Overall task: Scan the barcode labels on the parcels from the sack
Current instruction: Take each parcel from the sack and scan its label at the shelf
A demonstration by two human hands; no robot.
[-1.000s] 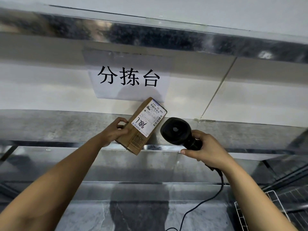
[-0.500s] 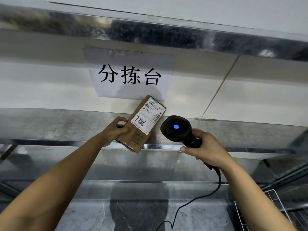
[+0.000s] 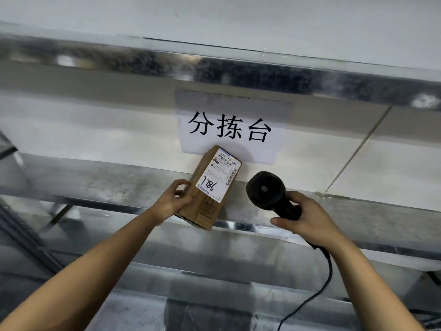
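Observation:
My left hand (image 3: 174, 201) grips a small brown cardboard parcel (image 3: 206, 206) by its lower left side and holds it up, tilted. A white shipping label (image 3: 219, 174) with barcodes and a handwritten number faces me. My right hand (image 3: 303, 218) grips the handle of a black corded barcode scanner (image 3: 266, 189). The scanner head sits just right of the parcel, close to the label's lower right edge. No light shows on the scanner. The sack is out of view.
A white paper sign (image 3: 230, 127) with black characters is stuck on the wall behind the parcel. Shiny metal shelf rails (image 3: 95, 185) run across the view. The scanner's black cable (image 3: 327, 280) hangs down to the lower right.
The view has shifted, so hands, parcel and sign sit further right in the frame. The blue light on the scanner seen half a second ago is off now.

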